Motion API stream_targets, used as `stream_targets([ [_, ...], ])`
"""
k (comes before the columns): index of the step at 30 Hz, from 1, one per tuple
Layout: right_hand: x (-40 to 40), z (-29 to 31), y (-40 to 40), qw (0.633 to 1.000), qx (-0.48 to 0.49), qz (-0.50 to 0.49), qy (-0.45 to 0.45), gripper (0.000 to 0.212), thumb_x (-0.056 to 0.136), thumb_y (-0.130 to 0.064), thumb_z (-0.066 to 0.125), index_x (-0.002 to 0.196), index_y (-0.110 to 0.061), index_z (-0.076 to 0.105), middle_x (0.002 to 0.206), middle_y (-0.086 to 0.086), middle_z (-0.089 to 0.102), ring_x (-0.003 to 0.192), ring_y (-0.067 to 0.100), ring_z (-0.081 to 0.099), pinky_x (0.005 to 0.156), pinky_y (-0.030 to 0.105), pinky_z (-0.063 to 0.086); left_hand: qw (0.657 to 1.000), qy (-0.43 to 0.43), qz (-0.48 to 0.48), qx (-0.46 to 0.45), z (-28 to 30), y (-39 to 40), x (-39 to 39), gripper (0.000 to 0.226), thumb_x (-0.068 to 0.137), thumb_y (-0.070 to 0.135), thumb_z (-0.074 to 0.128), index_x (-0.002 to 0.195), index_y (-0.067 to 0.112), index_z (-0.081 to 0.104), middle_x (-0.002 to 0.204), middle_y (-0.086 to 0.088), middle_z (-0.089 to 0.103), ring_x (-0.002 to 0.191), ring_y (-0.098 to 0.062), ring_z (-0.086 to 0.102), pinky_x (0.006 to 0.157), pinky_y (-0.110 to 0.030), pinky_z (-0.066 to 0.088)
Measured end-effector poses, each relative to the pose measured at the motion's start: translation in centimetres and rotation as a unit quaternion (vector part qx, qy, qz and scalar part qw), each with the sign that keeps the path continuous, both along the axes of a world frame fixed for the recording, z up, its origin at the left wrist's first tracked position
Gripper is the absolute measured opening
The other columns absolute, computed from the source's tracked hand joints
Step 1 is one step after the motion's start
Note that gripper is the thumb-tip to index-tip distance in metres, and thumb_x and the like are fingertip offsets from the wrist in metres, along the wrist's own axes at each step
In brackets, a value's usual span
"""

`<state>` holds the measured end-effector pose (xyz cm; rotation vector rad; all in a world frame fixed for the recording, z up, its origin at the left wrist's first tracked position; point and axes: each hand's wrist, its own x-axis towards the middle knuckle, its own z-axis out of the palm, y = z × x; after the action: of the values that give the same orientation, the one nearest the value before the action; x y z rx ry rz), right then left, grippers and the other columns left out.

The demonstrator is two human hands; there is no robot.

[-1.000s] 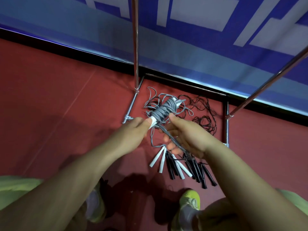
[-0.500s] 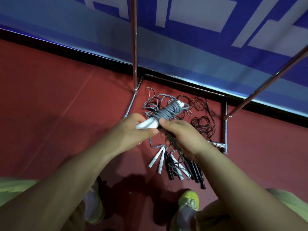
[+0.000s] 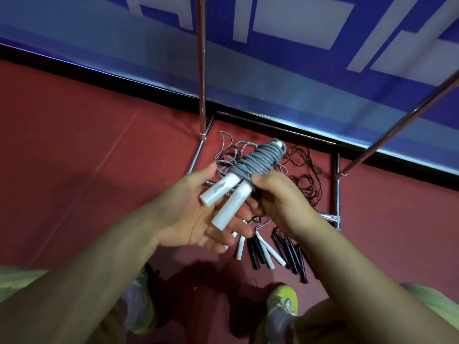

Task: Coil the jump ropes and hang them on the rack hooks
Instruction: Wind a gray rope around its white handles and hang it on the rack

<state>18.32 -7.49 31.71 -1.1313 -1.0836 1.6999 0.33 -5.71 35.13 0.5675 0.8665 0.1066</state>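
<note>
One grey rope bundle wound tight round its white handles, pinched by right hand over flat, spread left hand, not yet hung; beneath the bundle, loose ropes uncoiled inside the rack base.

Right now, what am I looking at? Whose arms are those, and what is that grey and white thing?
The camera sits on a person's head and looks down, so you see that person's own arms and shoes. The right hand grips a jump rope: its grey cord is wound round its two white handles. The left hand is open beneath the handles, fingers straight. On the red floor lie more ropes, loose and tangled, with black and white handles. The shiny metal bars belong to a rack. No hooks show here.
</note>
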Motion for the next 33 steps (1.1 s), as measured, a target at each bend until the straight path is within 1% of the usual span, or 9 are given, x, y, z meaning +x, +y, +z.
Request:
stream_targets([
  [3, 0.2, 0.2, -0.2, 0.999, 0.014, 0.034, -0.005, 0.035, 0.070, -0.043, 0.055, 0.061, -0.010, 0.051, 0.052, 0.007, 0.041, 0.049, 0.018, 0.035, 0.048, 0.029, 0.025, 0.999, -0.039, 0.005, -0.033, -0.1, -0.7, 0.5, 0.070, 0.072, 0.066, 0.034, 0.070, 0.007, 0.072, 0.063, -0.012, 0.064, 0.043, -0.020, 0.055, 0.045, -0.024, 0.046],
  [6, 0.2, 0.2, -0.2, 0.998, 0.007, 0.054, -0.044, 0.059, 0.078, -0.051, 0.054, 0.076, 0.008, 0.054, 0.057, 0.013, 0.043, 0.052, 0.021, 0.033, 0.046, 0.028, 0.023, 0.998, -0.044, 0.019, -0.031, -0.4, -0.6, 0.6, 0.065, 0.075, 0.066, 0.033, 0.065, 0.012, 0.068, 0.052, -0.002, 0.049, 0.039, -0.015, 0.045, 0.044, -0.021, 0.040],
  [11, 0.3, -0.1, 0.1, 0.988, -0.044, 0.058, -0.135, 0.046, 0.095, -0.045, 0.048, 0.070, -0.008, 0.057, 0.068, 0.015, 0.048, 0.042, 0.010, 0.037, 0.038, 0.019, 0.027, 0.998, 0.046, 0.050, 0.016, -1.5, -0.6, 1.1, 0.066, 0.088, 0.068, 0.023, 0.075, 0.012, 0.056, 0.052, -0.001, 0.045, 0.038, -0.014, 0.039, 0.043, -0.020, 0.037],
  [17, 0.5, 0.2, 0.1, 0.983, -0.073, 0.058, -0.160, 0.045, 0.099, -0.038, 0.045, 0.068, -0.008, 0.057, 0.055, 0.003, 0.052, 0.036, 0.007, 0.037, 0.034, 0.016, 0.029, 0.971, 0.154, 0.071, 0.171, -2.1, -0.9, 2.1, 0.064, 0.095, 0.059, 0.018, 0.076, 0.011, 0.057, 0.049, -0.003, 0.050, 0.038, -0.016, 0.042, 0.043, -0.021, 0.039],
  [20, 0.6, 0.4, -0.1, 0.968, -0.085, 0.054, -0.231, 0.049, 0.097, -0.046, 0.045, 0.067, -0.010, 0.057, 0.044, -0.006, 0.050, 0.034, 0.007, 0.037, 0.039, 0.017, 0.032, 0.955, 0.180, 0.077, 0.225, -2.8, -0.6, 2.0, 0.063, 0.096, 0.057, 0.020, 0.075, 0.010, 0.056, 0.048, -0.002, 0.052, 0.039, -0.016, 0.044, 0.046, -0.025, 0.039],
  [24, 0.4, -0.2, 0.0, 0.945, -0.083, 0.039, -0.314, 0.056, 0.090, -0.061, 0.046, 0.059, -0.014, 0.046, 0.045, -0.003, 0.048, 0.043, 0.012, 0.042, 0.057, 0.026, 0.038, 0.936, 0.214, 0.076, 0.268, -2.8, -0.2, 1.6, 0.063, 0.097, 0.055, 0.023, 0.073, 0.009, 0.059, 0.052, -0.002, 0.055, 0.044, -0.017, 0.048, 0.050, -0.026, 0.042],
  [27, 0.2, -0.4, 0.1, 0.935, -0.071, 0.035, -0.345, 0.057, 0.089, -0.063, 0.046, 0.063, -0.012, 0.049, 0.051, 0.003, 0.048, 0.050, 0.016, 0.044, 0.062, 0.029, 0.037, 0.912, 0.265, 0.057, 0.309, -3.2, 0.2, 1.1, 0.067, 0.096, 0.058, 0.027, 0.074, 0.006, 0.063, 0.056, -0.004, 0.060, 0.049, -0.018, 0.053, 0.055, -0.029, 0.046],
  [31, -0.1, -0.1, 0.0, 0.954, -0.093, 0.037, -0.284, 0.050, 0.095, -0.052, 0.046, 0.071, -0.010, 0.058, 0.050, -0.001, 0.049, 0.040, 0.011, 0.040, 0.045, 0.020, 0.034, 0.825, 0.367, -0.018, 0.429, -3.8, 0.4, 0.2, 0.064, 0.091, 0.063, 0.030, 0.068, 0.012, 0.061, 0.060, -0.001, 0.064, 0.057, -0.019, 0.060, 0.072, -0.036, 0.051],
  [33, -0.1, -0.1, -0.1, 0.960, -0.101, 0.049, -0.256, 0.052, 0.096, -0.053, 0.043, 0.078, -0.008, 0.063, 0.055, 0.000, 0.049, 0.038, 0.010, 0.039, 0.043, 0.020, 0.033, 0.802, 0.383, -0.028, 0.458, -3.9, 0.4, 0.0, 0.056, 0.093, 0.059, 0.033, 0.071, 0.014, 0.059, 0.065, 0.002, 0.063, 0.063, -0.020, 0.060, 0.077, -0.040, 0.051],
])
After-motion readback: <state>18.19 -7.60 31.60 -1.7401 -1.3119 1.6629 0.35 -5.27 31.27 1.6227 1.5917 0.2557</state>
